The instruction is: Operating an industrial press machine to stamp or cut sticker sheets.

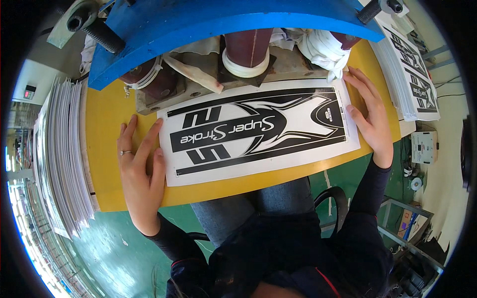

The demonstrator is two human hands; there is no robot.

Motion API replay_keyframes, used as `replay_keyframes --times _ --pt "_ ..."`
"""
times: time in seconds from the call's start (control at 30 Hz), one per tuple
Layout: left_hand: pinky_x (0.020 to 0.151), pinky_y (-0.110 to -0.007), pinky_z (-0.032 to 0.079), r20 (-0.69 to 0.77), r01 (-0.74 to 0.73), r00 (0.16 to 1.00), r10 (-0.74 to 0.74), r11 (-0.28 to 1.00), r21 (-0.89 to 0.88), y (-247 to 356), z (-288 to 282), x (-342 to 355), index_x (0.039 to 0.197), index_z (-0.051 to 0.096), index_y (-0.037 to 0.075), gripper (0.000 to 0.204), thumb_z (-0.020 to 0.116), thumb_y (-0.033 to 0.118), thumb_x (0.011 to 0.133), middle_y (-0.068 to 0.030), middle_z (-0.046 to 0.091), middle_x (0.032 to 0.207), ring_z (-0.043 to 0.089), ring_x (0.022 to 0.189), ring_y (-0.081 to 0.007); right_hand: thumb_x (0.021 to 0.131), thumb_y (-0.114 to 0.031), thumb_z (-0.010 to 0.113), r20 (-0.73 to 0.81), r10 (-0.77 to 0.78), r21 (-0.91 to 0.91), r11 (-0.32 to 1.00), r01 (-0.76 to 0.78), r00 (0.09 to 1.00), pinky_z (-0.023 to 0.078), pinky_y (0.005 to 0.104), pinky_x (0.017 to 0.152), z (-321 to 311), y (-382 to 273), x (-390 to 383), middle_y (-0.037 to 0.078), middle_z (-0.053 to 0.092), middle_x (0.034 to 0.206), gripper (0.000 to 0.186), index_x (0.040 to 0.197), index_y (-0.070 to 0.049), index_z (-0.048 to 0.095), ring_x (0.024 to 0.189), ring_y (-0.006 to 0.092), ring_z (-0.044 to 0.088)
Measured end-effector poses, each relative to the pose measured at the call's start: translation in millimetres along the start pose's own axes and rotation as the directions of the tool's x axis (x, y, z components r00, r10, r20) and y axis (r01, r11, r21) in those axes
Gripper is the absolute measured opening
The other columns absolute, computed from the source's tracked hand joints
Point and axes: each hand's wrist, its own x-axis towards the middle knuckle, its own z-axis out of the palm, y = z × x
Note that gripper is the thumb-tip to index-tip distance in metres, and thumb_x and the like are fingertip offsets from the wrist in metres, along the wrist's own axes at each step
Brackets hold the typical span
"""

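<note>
A white printed sheet (293, 124) with a black tapered graphic and lettering lies on the yellow work board (104, 149). My left hand (144, 169) is open beside the sheet's left edge, fingers apart and fingertips at that edge, a ring on one finger. My right hand (370, 114) rests open at the right edge, thumb on the margin and fingers near the upper corner. Just beyond the sheet is a metal base plate (149, 102) carrying dark red cylinders (246, 49) wrapped with white bands and cloth (323, 52).
A blue press plate (208, 20) with large bolts overhangs the board. A tall paper stack (62, 149) stands at the left, another printed stack (410, 74) at the upper right. Below right are a metal frame (410, 213) and a white box (423, 148); a chair arm (340, 203) is behind my legs.
</note>
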Motion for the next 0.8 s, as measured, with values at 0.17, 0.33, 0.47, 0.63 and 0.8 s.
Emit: replay_keyframes --times 0.17,0.33,0.47,0.63,0.8 --pt "0.118 -0.053 0.033 0.001 0.006 1.000 -0.006 1.000 -0.014 0.4 0.3 0.9 0.134 0.070 0.016 0.046 0.057 0.006 0.091 -0.0236 0.049 0.152 0.041 0.144 -0.0492 0.081 -0.014 0.064 -0.001 -0.004 0.003 1.000 0.004 1.000 0.034 0.0465 0.119 -0.2 0.7 0.3 0.018 0.054 0.149 0.055 0.136 -0.008 0.063 0.144 0.0391 0.045" --pt "0.118 -0.053 0.032 -0.007 -0.004 1.000 0.004 1.000 -0.013 -2.0 2.3 0.4 0.134 0.069 0.016 0.046 0.057 0.006 0.091 -0.0235 0.050 0.152 0.041 0.144 -0.0493 0.082 -0.014 0.064 0.002 -0.008 -0.022 1.000 0.008 1.000 0.034 0.0464 0.119 -0.4 1.1 0.4 0.018 0.054 0.149 0.054 0.135 -0.008 0.063 0.144 0.0384 0.045" --pt "0.118 -0.053 0.032 -0.006 -0.003 1.000 0.003 1.000 -0.009 -0.6 1.1 0.5 0.134 0.069 0.016 0.045 0.057 0.007 0.092 -0.0235 0.050 0.152 0.041 0.144 -0.0489 0.082 -0.014 0.065 -0.005 -0.004 0.000 1.000 0.004 1.000 0.034 0.0462 0.119 -0.4 1.1 0.1 0.018 0.054 0.149 0.054 0.135 -0.008 0.064 0.144 0.0382 0.045" --pt "0.118 -0.053 0.032 -0.004 -0.006 1.000 0.006 1.000 -0.005 -1.4 -0.7 0.3 0.135 0.069 0.016 0.045 0.057 0.007 0.092 -0.0237 0.050 0.152 0.041 0.144 -0.0496 0.082 -0.014 0.065 0.001 -0.017 -0.018 1.000 0.017 1.000 0.034 0.0464 0.119 0.6 1.1 0.9 0.018 0.054 0.149 0.053 0.135 -0.008 0.063 0.145 0.0388 0.044" --pt "0.118 -0.054 0.033 0.001 0.003 1.000 -0.003 1.000 -0.023 -0.7 1.3 0.5 0.135 0.069 0.016 0.045 0.057 0.008 0.092 -0.0234 0.049 0.152 0.041 0.144 -0.0495 0.082 -0.014 0.066 0.000 -0.015 -0.014 1.000 0.015 1.000 0.034 0.0469 0.119 -1.7 2.3 -0.6 0.018 0.054 0.149 0.054 0.135 -0.008 0.064 0.145 0.0391 0.044"
